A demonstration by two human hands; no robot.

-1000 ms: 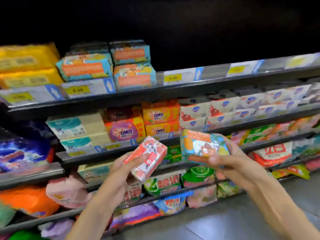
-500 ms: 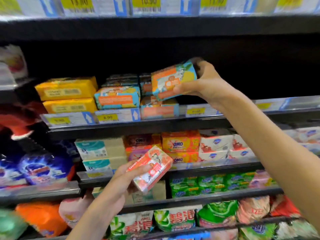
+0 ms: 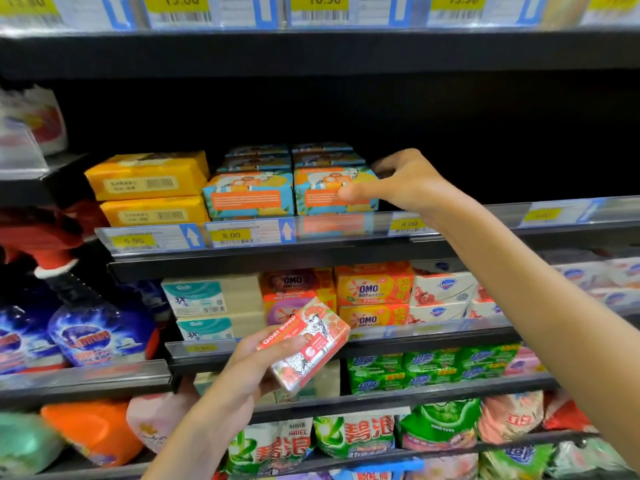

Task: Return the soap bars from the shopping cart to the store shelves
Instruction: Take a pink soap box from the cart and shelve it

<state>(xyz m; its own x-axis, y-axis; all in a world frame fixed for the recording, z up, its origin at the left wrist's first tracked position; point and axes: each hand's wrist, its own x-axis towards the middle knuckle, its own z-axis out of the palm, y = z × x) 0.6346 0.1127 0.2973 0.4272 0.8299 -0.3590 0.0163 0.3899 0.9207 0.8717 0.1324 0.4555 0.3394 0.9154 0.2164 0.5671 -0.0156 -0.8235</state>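
Two soap bars observed. The blue-and-orange soap bar point(image 3: 327, 190) sits on the upper shelf point(image 3: 346, 252), touching a matching bar point(image 3: 247, 195) on its left. The right hand point(image 3: 410, 181) grasps it, thumb on the front face, fingers curled behind. The red Goat Soap bar point(image 3: 310, 344) is tilted and clasped in the left hand point(image 3: 242, 374), in front of the OMO packs point(image 3: 374, 289).

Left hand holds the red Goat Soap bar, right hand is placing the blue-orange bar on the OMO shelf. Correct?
Wrong shelf. In the head view the right hand grips the blue-orange bar on the shelf above the OMO packs. The rest holds.
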